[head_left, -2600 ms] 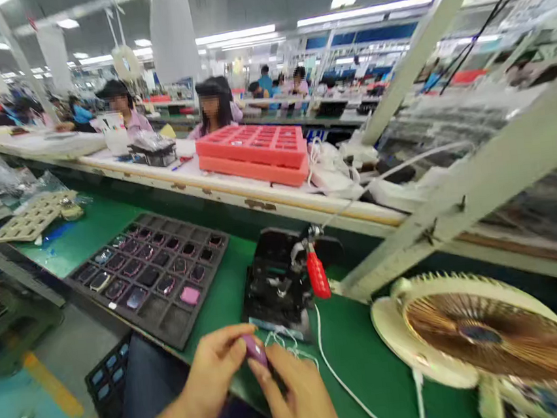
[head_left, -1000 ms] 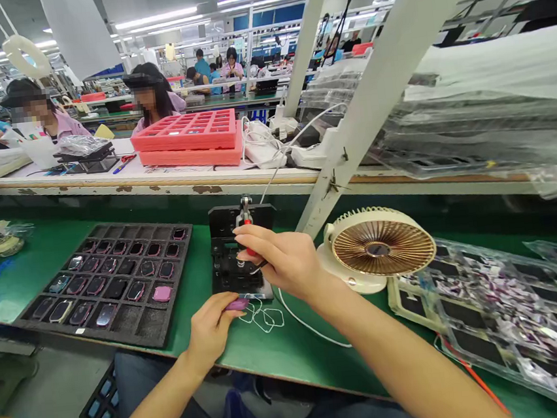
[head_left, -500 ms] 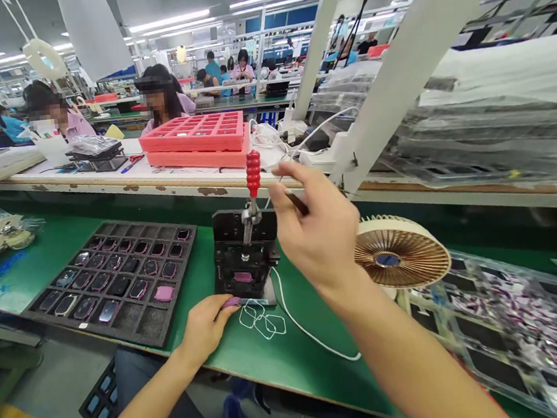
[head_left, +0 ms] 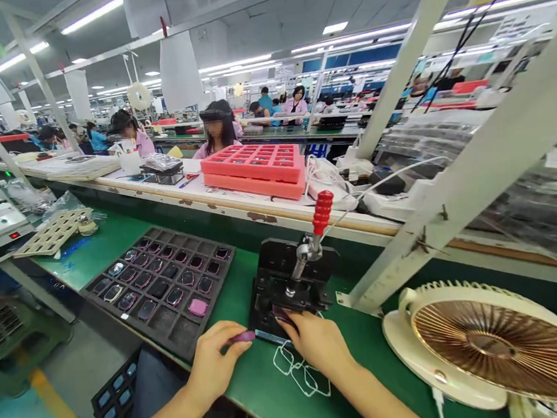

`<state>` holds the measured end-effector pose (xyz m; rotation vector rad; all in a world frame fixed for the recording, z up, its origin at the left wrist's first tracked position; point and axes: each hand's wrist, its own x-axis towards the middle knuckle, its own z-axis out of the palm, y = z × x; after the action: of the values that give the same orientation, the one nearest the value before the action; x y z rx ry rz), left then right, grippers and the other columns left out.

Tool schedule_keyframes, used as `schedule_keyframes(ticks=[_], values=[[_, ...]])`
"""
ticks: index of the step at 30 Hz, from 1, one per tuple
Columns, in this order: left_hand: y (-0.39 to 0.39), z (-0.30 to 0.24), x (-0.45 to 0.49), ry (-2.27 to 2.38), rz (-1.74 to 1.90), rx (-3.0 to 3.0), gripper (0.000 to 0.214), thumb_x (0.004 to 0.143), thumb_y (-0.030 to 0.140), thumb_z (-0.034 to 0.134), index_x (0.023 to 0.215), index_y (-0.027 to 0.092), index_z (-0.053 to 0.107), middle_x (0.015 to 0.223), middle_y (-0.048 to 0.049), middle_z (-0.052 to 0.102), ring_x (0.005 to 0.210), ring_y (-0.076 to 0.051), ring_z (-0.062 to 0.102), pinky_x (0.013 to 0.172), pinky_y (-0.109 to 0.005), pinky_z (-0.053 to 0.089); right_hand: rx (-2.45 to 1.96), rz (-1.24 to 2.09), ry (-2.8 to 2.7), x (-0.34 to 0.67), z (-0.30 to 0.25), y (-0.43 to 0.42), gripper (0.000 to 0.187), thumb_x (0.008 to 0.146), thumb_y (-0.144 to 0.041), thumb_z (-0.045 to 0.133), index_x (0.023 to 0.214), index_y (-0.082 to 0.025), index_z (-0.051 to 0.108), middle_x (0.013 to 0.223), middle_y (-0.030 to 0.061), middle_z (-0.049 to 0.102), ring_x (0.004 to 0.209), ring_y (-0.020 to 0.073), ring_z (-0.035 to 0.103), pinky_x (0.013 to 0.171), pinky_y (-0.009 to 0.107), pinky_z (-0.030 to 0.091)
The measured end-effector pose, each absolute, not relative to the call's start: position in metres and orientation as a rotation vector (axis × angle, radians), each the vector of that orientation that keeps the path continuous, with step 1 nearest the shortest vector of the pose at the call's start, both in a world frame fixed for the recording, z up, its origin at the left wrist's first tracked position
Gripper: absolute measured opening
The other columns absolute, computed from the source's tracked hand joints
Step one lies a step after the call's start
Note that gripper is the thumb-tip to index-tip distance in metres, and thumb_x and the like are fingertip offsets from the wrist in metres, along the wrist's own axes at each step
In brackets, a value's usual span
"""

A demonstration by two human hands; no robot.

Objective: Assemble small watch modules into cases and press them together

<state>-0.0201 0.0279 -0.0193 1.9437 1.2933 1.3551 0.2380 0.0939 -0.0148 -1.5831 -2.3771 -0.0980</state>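
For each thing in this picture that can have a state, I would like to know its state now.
Left hand: closed on a purple piece.
Right hand: touching a second purple piece at the black press; hold partly hidden.
Red handle: raised.
Black tray: partly filled.
White loops: lying loose on the bench.
Red trays: stacked, two high.
Fan: face tilted up; whether running, cannot tell.
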Motion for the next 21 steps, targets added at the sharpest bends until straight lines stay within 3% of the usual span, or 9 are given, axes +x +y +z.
schedule_keyframes(ticks=[3,7,9,12,15,18,21], values=[[0.041,-0.018,-0.007,1.301,1.378,2.064,0.016,0.098,0.026,0.075,0.112,0.022,0.082,0.112,-0.0066,0.082,0.102,-0.021,0.079,0.096,-0.034,0.066,-1.569,-0.040,-2.365,0.241,-0.011,0.093,0.024,0.104,-0.027,0.062,0.121,-0.025,0.080,0.105,0.0080,0.083,0.091,0.0257,0.081,0.074,0.032,0.062],[0.066,-0.022,0.023,1.212,1.303,2.250,0.024,0.103,0.019,0.065,0.124,0.020,0.078,0.121,-0.0097,0.080,0.113,-0.023,0.075,0.105,-0.041,0.062,-1.546,-0.037,-2.275,0.256,-0.013,0.059,0.039,0.106,-0.022,0.055,0.142,-0.023,0.068,0.138,0.0089,0.074,0.113,0.0234,0.078,0.078,0.029,0.064],[0.079,-0.025,0.040,1.142,1.219,2.374,0.028,0.103,0.013,0.061,0.125,0.020,0.077,0.121,-0.0103,0.079,0.113,-0.025,0.074,0.103,-0.042,0.063,-1.513,-0.064,-2.147,0.268,-0.012,0.034,0.041,0.107,-0.023,0.053,0.146,-0.022,0.064,0.143,0.0085,0.072,0.119,0.0237,0.076,0.077,0.028,0.066],[0.094,-0.033,0.058,1.095,1.109,2.512,0.028,0.102,0.010,0.058,0.122,0.016,0.077,0.116,-0.0137,0.080,0.115,-0.031,0.074,0.103,-0.050,0.062,-1.532,-0.060,-1.956,0.281,-0.005,-0.003,0.037,0.109,-0.037,0.056,0.141,-0.024,0.066,0.132,0.0078,0.077,0.093,0.0236,0.082,0.066,0.030,0.066],[0.097,-0.042,0.063,1.118,1.061,2.574,0.030,0.101,0.012,0.060,0.128,0.011,0.074,0.124,-0.0194,0.078,0.126,-0.036,0.070,0.110,-0.058,0.057,-1.514,0.034,-1.907,0.278,0.006,-0.029,0.036,0.107,-0.046,0.060,0.137,-0.027,0.068,0.124,0.0061,0.080,0.074,0.0221,0.080,0.064,0.032,0.065],[0.088,-0.049,0.060,1.132,1.058,2.591,0.040,0.099,0.021,0.070,0.138,0.013,0.069,0.134,-0.0178,0.076,0.134,-0.032,0.066,0.120,-0.050,0.050,-1.363,0.137,-1.950,0.252,0.015,-0.026,0.036,0.107,-0.048,0.062,0.136,-0.029,0.067,0.121,0.0060,0.081,0.084,0.0253,0.081,0.071,0.033,0.067],[0.081,-0.054,0.063,1.243,1.140,2.492,0.040,0.094,0.037,0.079,0.132,0.025,0.075,0.133,-0.0051,0.079,0.133,-0.024,0.067,0.119,-0.036,0.050,-1.219,0.258,-2.106,0.196,0.021,0.004,0.037,0.105,-0.045,0.064,0.139,-0.029,0.065,0.121,0.0074,0.080,0.095,0.0294,0.081,0.075,0.037,0.067]])
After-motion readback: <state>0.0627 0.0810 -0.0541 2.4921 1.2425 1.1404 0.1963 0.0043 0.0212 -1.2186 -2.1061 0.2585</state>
